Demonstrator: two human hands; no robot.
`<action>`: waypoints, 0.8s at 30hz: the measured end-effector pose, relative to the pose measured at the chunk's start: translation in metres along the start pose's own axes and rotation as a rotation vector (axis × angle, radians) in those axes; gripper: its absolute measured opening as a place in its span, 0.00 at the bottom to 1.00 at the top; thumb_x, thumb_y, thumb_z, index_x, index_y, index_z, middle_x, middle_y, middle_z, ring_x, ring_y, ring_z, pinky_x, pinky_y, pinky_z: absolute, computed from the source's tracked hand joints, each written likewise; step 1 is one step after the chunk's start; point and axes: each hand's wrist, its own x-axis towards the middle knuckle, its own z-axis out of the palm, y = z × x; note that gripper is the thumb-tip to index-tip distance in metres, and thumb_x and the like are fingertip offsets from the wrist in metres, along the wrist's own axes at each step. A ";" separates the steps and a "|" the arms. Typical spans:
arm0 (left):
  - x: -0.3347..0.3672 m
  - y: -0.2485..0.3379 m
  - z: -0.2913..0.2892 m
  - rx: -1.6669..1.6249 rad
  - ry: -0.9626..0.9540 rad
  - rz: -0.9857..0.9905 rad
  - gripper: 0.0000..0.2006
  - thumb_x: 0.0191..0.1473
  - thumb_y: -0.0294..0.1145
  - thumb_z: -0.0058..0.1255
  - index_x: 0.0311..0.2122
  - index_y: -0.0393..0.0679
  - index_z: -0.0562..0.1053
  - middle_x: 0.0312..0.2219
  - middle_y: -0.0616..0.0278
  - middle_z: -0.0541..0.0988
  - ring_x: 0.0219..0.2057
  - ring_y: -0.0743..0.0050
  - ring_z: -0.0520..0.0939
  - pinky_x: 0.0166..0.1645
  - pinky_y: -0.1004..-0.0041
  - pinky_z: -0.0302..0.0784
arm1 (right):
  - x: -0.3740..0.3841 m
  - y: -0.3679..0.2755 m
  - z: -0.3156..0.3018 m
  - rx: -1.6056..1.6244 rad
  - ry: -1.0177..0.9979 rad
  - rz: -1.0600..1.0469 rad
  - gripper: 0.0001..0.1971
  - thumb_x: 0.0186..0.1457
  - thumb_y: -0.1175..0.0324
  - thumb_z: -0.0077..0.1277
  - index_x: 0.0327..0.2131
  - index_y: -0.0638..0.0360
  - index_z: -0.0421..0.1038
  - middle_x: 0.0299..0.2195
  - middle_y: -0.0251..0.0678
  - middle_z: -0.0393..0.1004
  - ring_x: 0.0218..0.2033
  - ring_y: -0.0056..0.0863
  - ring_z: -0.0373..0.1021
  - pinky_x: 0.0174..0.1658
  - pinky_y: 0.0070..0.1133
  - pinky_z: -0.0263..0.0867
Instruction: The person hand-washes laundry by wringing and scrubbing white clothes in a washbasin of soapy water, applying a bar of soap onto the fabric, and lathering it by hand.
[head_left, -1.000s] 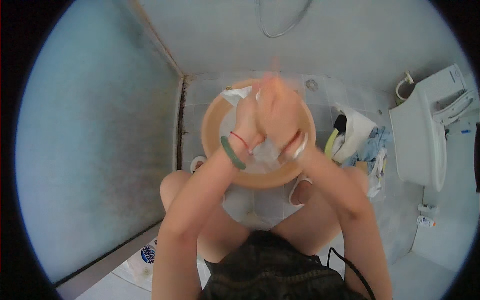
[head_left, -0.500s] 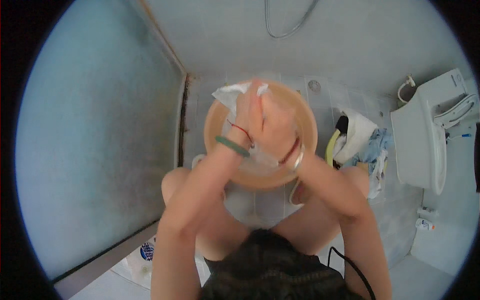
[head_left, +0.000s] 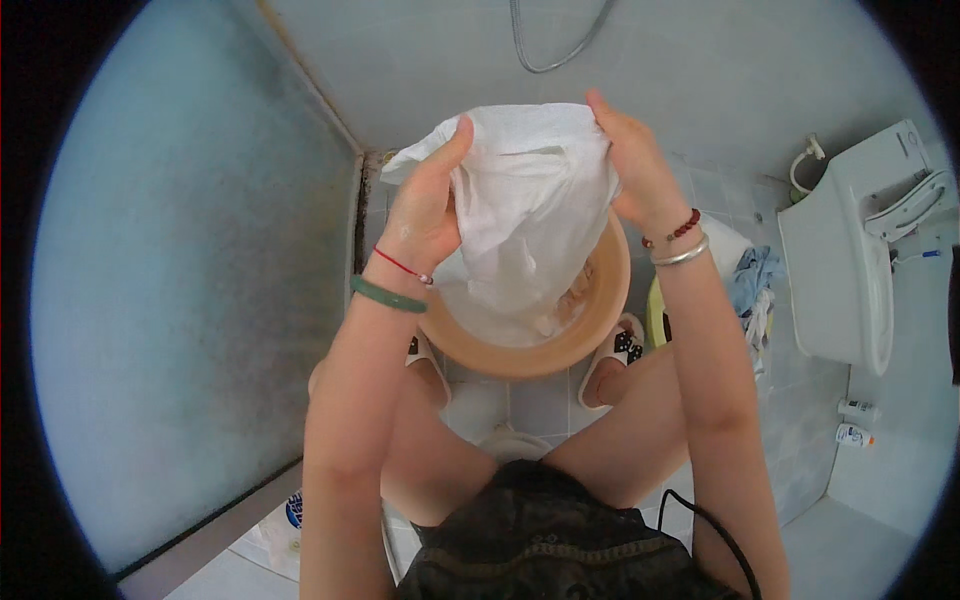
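A wet white cloth (head_left: 535,200) hangs spread between my two hands, its lower part drooping over an orange plastic basin (head_left: 515,367). Its left edge is gripped by my left hand (head_left: 430,205), thumb on top, with a loose corner sticking out past it. My right hand (head_left: 640,165) pinches the upper right edge. Inside the basin is cloudy whitish water (head_left: 470,305), and a beige piece of fabric (head_left: 572,305) lies at its right side. The cloth hides the far part of the basin.
Right of the basin, a yellow-green tub (head_left: 656,310) and a pile of clothes (head_left: 757,275) lie on the tiles. Beyond is a white toilet (head_left: 835,270), with bottles (head_left: 855,435) nearby. A frosted glass panel (head_left: 200,270) stands left; a shower hose (head_left: 550,65) hangs ahead.
My hands were pressed together over the basin on the bunched white cloth. They have risen and moved apart, and the cloth is now opened out between them.
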 end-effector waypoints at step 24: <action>-0.012 -0.079 -0.029 0.239 -0.041 0.045 0.19 0.59 0.45 0.35 0.46 0.41 0.67 0.40 0.65 0.73 0.41 0.75 0.73 0.45 0.74 0.69 | -0.049 0.071 0.062 -0.937 0.181 -1.252 0.07 0.54 0.68 0.46 0.34 0.60 0.64 0.12 0.37 0.66 0.12 0.22 0.62 0.18 0.21 0.57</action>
